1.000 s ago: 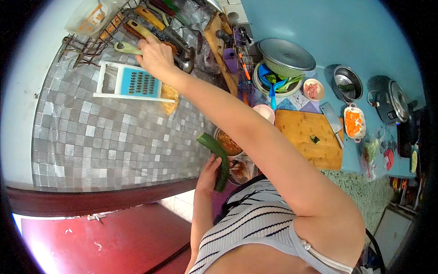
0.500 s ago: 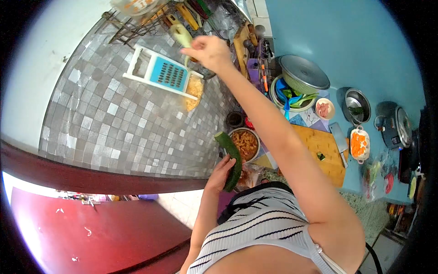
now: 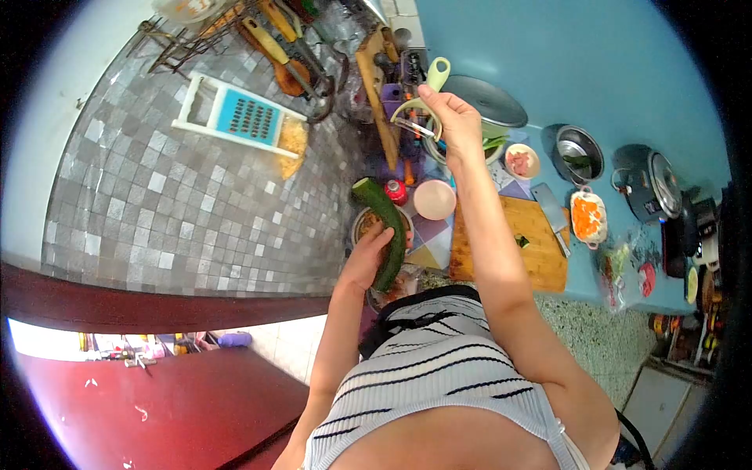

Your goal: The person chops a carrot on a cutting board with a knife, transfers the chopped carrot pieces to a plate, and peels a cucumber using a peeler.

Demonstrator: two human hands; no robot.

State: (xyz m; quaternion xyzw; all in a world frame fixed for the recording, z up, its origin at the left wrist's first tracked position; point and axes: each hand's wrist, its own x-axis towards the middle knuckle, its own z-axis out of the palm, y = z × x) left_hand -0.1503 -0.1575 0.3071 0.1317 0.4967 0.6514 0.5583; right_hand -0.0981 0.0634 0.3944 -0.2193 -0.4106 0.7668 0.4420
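"Zucchini (image 3: pixel 394 225) first: which hand has it?"

"Left hand (image 3: pixel 365 260), at the near edge of the mosaic counter (image 3: pixel 196 235). It's curled around the thick body, fingertips showing on the right side, about as closed as that girth allows."

"And the right hand (image 3: pixel 458 125)?"

"Pinched firmly on a pale green peeler (image 3: pixel 435 80), thumb and fingers together, the blade turned left."

"What's changed?"

"Half a second ago that hand was over the left counter, just beyond the grater (image 3: pixel 247 117). Now it has swung right, in front of the grey lid (image 3: pixel 489 98) as we see it. The left hand hasn't let go."

"Meaning?"

"As I judge it, the tool is fetched. But blade and zucchini are well apart, and the skin that shows looks whole, bar a pale cut end. I'd say no stroke has been made."

"Further out?"

"A red jar (image 3: pixel 396 192) just beside the far end, then a pink bowl (image 3: pixel 435 200). Right of those, a chopping board (image 3: pixel 497 235) with a small green piece (image 3: pixel 522 241), and a cleaver (image 3: pixel 548 206) at its right side."
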